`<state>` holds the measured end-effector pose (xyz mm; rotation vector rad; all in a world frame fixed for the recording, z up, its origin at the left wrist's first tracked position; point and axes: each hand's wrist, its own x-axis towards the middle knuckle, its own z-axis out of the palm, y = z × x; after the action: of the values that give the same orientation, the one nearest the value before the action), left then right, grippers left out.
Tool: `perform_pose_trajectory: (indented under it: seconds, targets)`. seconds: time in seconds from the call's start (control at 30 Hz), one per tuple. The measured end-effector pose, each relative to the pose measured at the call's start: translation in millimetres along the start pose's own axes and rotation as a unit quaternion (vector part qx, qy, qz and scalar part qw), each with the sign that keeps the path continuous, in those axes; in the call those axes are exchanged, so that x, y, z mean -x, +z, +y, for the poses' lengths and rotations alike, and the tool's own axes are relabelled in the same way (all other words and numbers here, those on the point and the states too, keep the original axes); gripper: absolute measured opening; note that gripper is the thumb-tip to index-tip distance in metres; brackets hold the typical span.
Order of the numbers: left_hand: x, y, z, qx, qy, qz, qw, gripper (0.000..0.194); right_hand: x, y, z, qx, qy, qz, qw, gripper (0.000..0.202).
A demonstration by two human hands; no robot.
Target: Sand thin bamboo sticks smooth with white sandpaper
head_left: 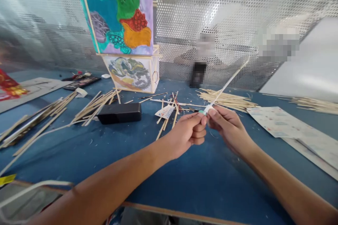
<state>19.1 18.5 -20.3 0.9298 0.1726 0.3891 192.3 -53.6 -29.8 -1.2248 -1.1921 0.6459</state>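
In front of me, my left hand (194,130) and my right hand (228,123) meet just above the table, both closed in a pinch. A thin pale stick (231,79) rises from between my fingertips, slanting up to the right. At its lower end a small white piece (209,109) sits in the pinch of my right hand. My left thumb and forefinger grip a small green bit (202,112) right beside it. The fingers hide how these pieces join. Behind my hands, several wooden sticks (167,119) lie crossed with a patterned paper scrap (166,111).
A painted lantern-like frame (118,17) stands at the back left. A black case (120,113) lies before it, among loose sticks (92,107). More sticks (227,99) are piled at the back right. Patterned sheets (298,126) lie right. A perforated metal screen (179,17) bounds the blue table (111,158).
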Motion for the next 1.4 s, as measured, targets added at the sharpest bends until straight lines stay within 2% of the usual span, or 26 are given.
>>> perform_pose_trajectory:
  seconds: [0.1, 0.23, 0.33, 0.47, 0.6, 0.77, 0.9, 0.97, 1.1, 1.27, 1.4]
  targets:
    - [1, -0.6, -1, 0.002, -0.008, -0.004, 1.0, 0.031, -2, -4, -3, -0.021, -0.008, 0.025, 0.999, 0.039]
    - [0, 0.0, -1, 0.01, -0.016, -0.012, 1.0, 0.032, 1, -5, -3, -0.009, 0.009, -0.017, 1.0, 0.036]
    - [-1, 1.0, 1, 0.018, -0.019, -0.006, 1.0, 0.031, 2, -1, 0, -0.009, -0.004, -0.001, 1.0, 0.036]
    - [0, 0.4, 1, 0.019, -0.038, -0.008, 0.999, 0.027, -1, -2, 1, 0.0, 0.011, -0.037, 0.999, 0.037]
    - [0, 1.0, 0, 0.027, -0.042, -0.005, 0.999, 0.024, -5, -9, 1, -0.015, -0.02, 0.027, 0.999, 0.036]
    - [-1, 3.3, 2, 0.034, -0.044, 0.0, 0.998, 0.027, -3, -4, 1, 0.016, 0.018, -0.04, 0.999, 0.038]
    - [-2, 3.6, 2, 0.041, -0.039, 0.008, 0.998, 0.028, -11, -5, 1, -0.021, -0.018, 0.051, 0.998, 0.035]
    - [-2, 3.0, 0, 0.04, -0.048, 0.006, 0.998, 0.028, -13, -9, 1, -0.038, -0.023, 0.073, 0.996, 0.034]
    - [0, 1.0, -2, 0.04, -0.055, -0.003, 0.998, 0.026, -10, -15, 0, -0.024, 0.025, 0.003, 0.999, 0.033]
    - [1, 1.1, -2, 0.042, -0.053, -0.008, 0.998, 0.026, -12, -22, -3, -0.039, -0.003, 0.066, 0.997, 0.039]
    - [0, 2.8, -1, 0.045, -0.051, -0.012, 0.998, 0.026, -11, -17, -4, -0.026, 0.032, 0.006, 0.999, 0.037]
